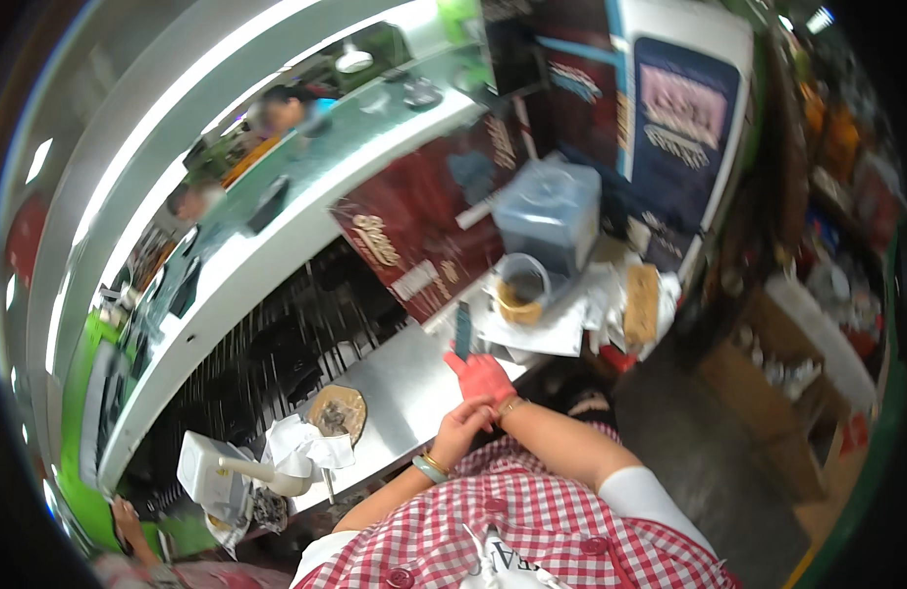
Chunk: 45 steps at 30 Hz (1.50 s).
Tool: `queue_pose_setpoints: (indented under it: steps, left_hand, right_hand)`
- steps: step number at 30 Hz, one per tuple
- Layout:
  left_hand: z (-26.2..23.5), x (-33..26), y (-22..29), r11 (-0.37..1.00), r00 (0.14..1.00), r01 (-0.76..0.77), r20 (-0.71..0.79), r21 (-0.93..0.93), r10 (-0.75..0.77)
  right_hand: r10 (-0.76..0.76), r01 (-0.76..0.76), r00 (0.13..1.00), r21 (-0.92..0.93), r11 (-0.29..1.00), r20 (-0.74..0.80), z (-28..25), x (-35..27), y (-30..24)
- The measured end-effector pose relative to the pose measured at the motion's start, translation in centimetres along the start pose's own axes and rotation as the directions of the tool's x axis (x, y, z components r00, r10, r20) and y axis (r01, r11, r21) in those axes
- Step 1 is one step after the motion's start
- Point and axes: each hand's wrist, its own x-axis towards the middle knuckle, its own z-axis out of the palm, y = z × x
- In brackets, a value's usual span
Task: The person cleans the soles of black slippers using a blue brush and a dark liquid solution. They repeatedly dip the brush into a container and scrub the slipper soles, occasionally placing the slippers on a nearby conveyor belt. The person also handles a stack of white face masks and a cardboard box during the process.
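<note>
My right hand [483, 378] wears a red glove and hovers over the front edge of the steel counter [404, 378], fingers spread and holding nothing. My left hand [461, 430] pinches the glove's cuff at my right wrist, beside a gold bracelet. A green bangle and a gold one circle my left wrist. Just beyond the gloved fingers a dark, flat phone-like object [462, 329] lies on the counter. My red-and-white checked shirt fills the lower edge.
On the counter are a clear plastic cup [520, 290] with brown contents, a lidded clear tub [552, 211], white papers [537, 334], a round brown dish [338, 410] and crumpled white paper [306, 447]. A black grill [277, 353] lies left. Another person's hand [125, 515] shows lower left.
</note>
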Motion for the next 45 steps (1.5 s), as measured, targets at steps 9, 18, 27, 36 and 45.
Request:
queue_pose_setpoints:
  steps: [9, 18, 27, 36, 45]
  left_hand:
    - [-0.4, -1.0, -0.9, 0.993, 1.0, -0.01, 0.027, -0.118, 0.014]
    - [-0.6, -0.9, -0.5, 0.99, 0.998, 0.017, 0.063, -0.143, -0.008]
    - [-0.7, -0.8, -1.4, 0.989, 0.998, -0.033, 0.053, -0.144, 0.041]
    - [-0.8, -0.9, -2.5, 0.982, 0.998, -0.032, 0.052, -0.189, 0.042]
    - [-0.8, -1.1, -2.3, 0.962, 0.998, -0.031, 0.036, -0.271, 0.042]
  right_hand:
    - [0.011, -0.014, 0.988, 0.018, 1.0, 0.155, -0.4, 0.2, -0.7]
    - [0.033, -0.036, 0.988, 0.016, 0.999, 0.148, -0.5, 0.4, -0.8]
    - [-0.005, 0.004, 0.997, 0.014, 1.0, 0.071, -0.7, 0.4, -1.2]
    - [-0.031, 0.031, 0.999, 0.054, 0.998, 0.01, -0.7, 0.2, -1.3]
    - [-0.026, 0.025, 1.0, 0.079, 0.997, 0.009, -0.6, 0.3, -1.4]
